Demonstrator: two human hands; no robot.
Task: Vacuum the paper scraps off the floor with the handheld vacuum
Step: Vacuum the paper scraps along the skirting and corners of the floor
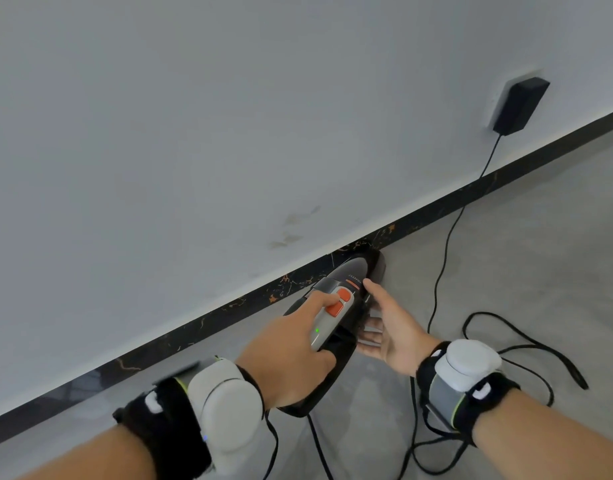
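Head view, looking down at floor and wall junction. The handheld vacuum (336, 327) lay in front of the body, long axis running from near-left up to far-right, nozzle end touching or just short of the dark skirting board (228, 313); could not tell which. Green light lit on the grey handle.

The left hand (291, 351) was wrapped round the handle from the left, fingers closed on it, the forefinger reaching forward onto the orange buttons (339, 301). The right hand (391, 327) sat against the vacuum's right flank, palm turned in, fingers spread and loosely extended, tips touching the body near the nozzle end; not gripping, more steadying. Grey ribbed parts showed between palm and vacuum, likely side vents.

Both wrists carried black straps with pale sensor housings.

A black adapter (519, 105) was plugged in on the wall at far right; its cable (443, 258) dropped to the grey floor (505, 244) and looped behind the right wrist. Whether that cable fed the vacuum could not be traced.

No paper scraps visible anywhere on the floor in this frame.

Judgement: left hand is the working hand, already on the handle with a finger on the switch; vacuum points away and to the right, so any sweep would lead along that axis, nozzle first. Loose cable loops near the right side could snag
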